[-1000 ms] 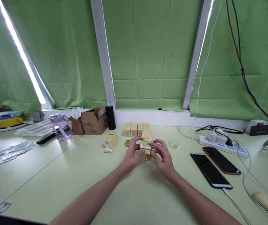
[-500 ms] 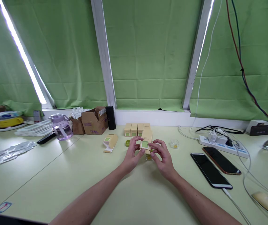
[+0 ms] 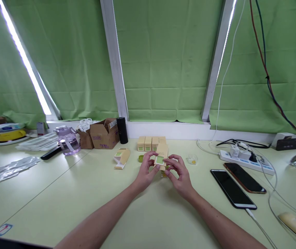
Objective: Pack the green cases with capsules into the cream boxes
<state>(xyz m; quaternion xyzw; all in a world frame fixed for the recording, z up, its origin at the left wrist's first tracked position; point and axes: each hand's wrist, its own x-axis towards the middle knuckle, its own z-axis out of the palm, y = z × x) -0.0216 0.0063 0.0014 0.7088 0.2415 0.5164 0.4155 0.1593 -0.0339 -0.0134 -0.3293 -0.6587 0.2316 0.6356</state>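
Note:
Between my hands is a small tan cardboard box [image 3: 162, 150] with a green window on its near end. My left hand [image 3: 148, 171] grips the box's left side, fingers and thumb closed on it. My right hand [image 3: 180, 175] has its fingertips on the right side of the same box, near the green window. Just below the box, partly hidden by it and my fingers, shows a small clear and yellow item [image 3: 164, 174]. A green item [image 3: 140, 158] lies beside my left fingers, partly covered. An opened tan box [image 3: 122, 158] rests on its side to the left.
Several matching tan boxes [image 3: 148, 143] stand in a row behind. A small clear container [image 3: 192, 159] sits to the right. Two phones [image 3: 233, 188] and a power strip [image 3: 246, 162] with cables lie further right. At left are a purple jug [image 3: 67, 141] and a brown carton [image 3: 104, 134].
Almost nothing differs. My right thumb has shifted slightly near the lower edge of the box; both hands stay on it.

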